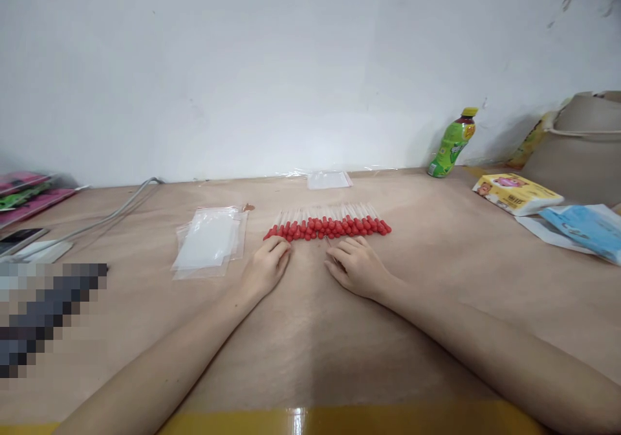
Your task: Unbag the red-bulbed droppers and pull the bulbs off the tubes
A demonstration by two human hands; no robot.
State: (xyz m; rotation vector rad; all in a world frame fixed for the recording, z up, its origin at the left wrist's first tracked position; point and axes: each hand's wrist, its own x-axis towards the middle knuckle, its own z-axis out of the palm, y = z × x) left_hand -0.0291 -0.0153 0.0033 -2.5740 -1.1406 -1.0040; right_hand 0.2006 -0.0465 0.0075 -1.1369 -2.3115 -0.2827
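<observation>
A wide row of thin clear sticks with red tips [334, 227] lies on the brown table, tips toward me. My left hand [270, 261] rests at the row's left end, fingers curled together beside the nearest red tips; whether anything is inside cannot be seen. Just below the middle of the row is my right hand [353, 265], resting on the table with its fingers bent and a little apart, close to the red tips. Clear plastic bags with white contents [208, 239] lie in a pile left of my left hand.
Another clear bag [329, 180] lies by the wall. At the right stand a green bottle [452, 145], a yellow tissue pack [517, 193], a blue packet [585, 226] and a beige bag [577, 156]. A grey cable [114, 215] and pink packets [36, 200] are left.
</observation>
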